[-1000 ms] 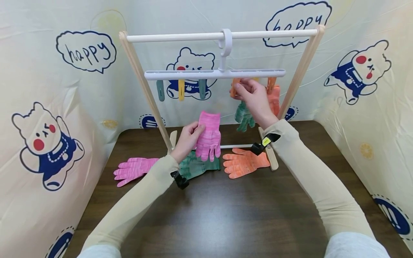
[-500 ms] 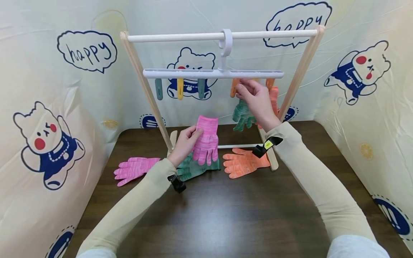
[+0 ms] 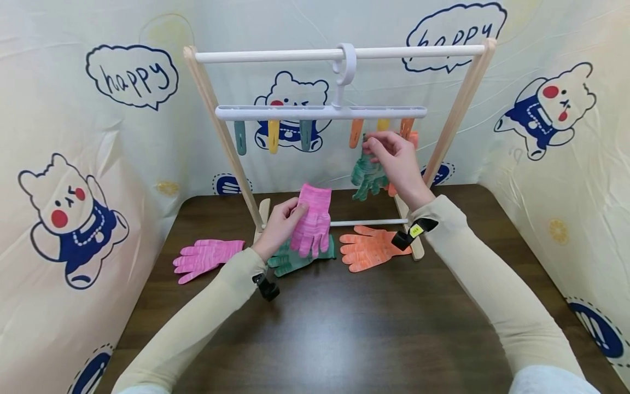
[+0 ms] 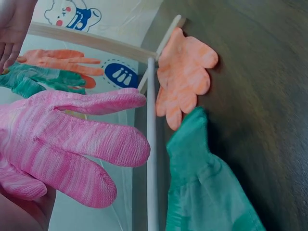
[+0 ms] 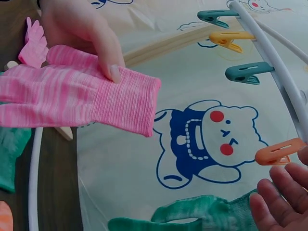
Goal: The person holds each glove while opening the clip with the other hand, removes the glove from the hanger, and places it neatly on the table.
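My left hand (image 3: 279, 225) pinches a pink striped knit glove (image 3: 312, 219) near its cuff, the glove's fingers hanging down. In the right wrist view the thumb lies over the cuff (image 5: 126, 98). My right hand (image 3: 396, 161) is raised below the white hanger (image 3: 275, 113), its fingers loosely bent. Just above those fingertips an orange clip (image 5: 279, 151) hangs from the hanger with nothing in it. A green glove (image 3: 365, 178) hangs behind my right hand, which hides its upper part. Farther right, an orange glove (image 3: 414, 139) hangs at another orange clip (image 3: 406, 127).
Two green clips (image 3: 240, 138) and a yellow clip (image 3: 273, 137) hang on the hanger's left half. A wooden stand (image 3: 450, 115) carries the hanger. On the table (image 3: 320, 328) lie a pink glove (image 3: 209, 259), a green glove (image 3: 290, 262) and an orange glove (image 3: 371, 249).
My right hand has come off the left orange clip and moved down and slightly right. My left hand has lowered a little with the pink glove. The hanger has shifted slightly left.
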The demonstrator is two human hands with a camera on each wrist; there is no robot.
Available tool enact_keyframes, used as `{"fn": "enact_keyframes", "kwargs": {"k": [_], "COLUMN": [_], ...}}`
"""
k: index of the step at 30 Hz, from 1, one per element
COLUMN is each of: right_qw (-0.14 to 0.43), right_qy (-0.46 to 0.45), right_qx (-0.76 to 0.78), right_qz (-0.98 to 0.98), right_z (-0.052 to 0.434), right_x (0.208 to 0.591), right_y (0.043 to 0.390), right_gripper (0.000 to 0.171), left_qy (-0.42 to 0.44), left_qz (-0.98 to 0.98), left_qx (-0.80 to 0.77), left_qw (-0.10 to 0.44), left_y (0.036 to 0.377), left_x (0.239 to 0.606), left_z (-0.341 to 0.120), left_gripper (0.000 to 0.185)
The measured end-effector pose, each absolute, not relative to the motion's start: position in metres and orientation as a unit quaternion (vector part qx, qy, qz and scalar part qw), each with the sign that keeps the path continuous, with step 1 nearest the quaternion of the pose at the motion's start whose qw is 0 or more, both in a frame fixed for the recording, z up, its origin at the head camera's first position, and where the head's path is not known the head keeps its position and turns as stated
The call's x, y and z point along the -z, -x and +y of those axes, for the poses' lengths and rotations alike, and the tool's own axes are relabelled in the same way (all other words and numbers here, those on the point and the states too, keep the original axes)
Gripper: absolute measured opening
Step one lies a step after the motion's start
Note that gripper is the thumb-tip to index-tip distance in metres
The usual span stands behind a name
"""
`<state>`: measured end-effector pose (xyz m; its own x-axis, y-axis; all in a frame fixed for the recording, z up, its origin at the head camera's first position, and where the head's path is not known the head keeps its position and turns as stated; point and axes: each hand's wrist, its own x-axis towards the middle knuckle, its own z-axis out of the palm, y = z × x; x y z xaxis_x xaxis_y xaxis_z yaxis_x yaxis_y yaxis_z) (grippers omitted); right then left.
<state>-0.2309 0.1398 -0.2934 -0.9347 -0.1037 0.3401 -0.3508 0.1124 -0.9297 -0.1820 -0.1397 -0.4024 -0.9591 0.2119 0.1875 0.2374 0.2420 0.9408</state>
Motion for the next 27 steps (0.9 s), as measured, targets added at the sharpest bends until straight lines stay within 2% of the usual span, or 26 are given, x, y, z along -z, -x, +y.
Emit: {"fn": "enact_keyframes", "kwargs": {"k": [12,27], "right_qw": [0.058,0.015], "right_qy": [-0.148,-0.165], "right_qx": [-0.599,-0.56], "right_qz": [-0.785,-0.812], "right_z": [0.156,0.164], "right_x": [0.32,0.344], "right_y": [0.216,0.198], "right_gripper": [0.041,0.04], "left_qy": [0.154,0.166], "left_qz": [-0.821,-0.834], "left_qx": [0.55,0.526], "left_qw": [0.002,0.011], "left_y": [0.173,0.158], "left_x": [0.413,0.419], "left_z": [-0.15,-0.163], "left_gripper": [0.025,0.021]}}
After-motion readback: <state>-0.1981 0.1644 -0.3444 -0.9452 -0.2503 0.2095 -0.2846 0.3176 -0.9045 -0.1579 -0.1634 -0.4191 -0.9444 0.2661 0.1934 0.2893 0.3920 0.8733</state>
